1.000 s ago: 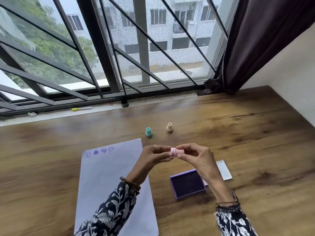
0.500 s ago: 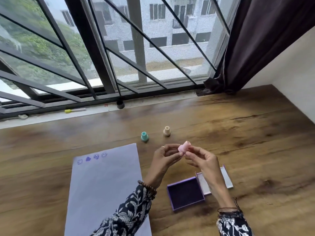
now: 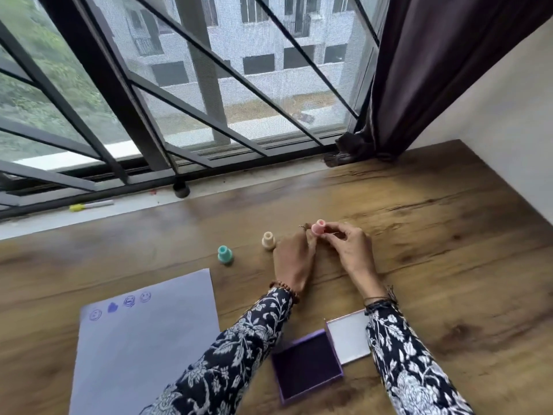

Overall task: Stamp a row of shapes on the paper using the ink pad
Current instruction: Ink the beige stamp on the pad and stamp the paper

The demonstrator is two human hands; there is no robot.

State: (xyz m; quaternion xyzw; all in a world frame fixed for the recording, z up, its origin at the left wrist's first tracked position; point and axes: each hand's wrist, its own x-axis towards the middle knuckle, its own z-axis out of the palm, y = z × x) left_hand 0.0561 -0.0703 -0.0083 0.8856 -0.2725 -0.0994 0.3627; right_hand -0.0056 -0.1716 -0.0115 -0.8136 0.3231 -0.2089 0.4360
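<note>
From your head camera: your right hand (image 3: 348,248) has its fingertips pinched round the pink stamp (image 3: 317,228), held upright just above the table (image 3: 434,235). Your left hand (image 3: 294,259) sits right beside it, fingers curled up against the stamp's near side; whether it truly grips, I can't tell. The cream stamp (image 3: 268,240) stands just left of your left hand, the teal stamp (image 3: 225,254) further left. The ink pad (image 3: 308,364) lies open back under your wrists; the paper (image 3: 143,348), four prints along its top, is off to your left. Watch it: pull your sleeves back carelessly and they could drag through the wet pad, smearing ink.
</note>
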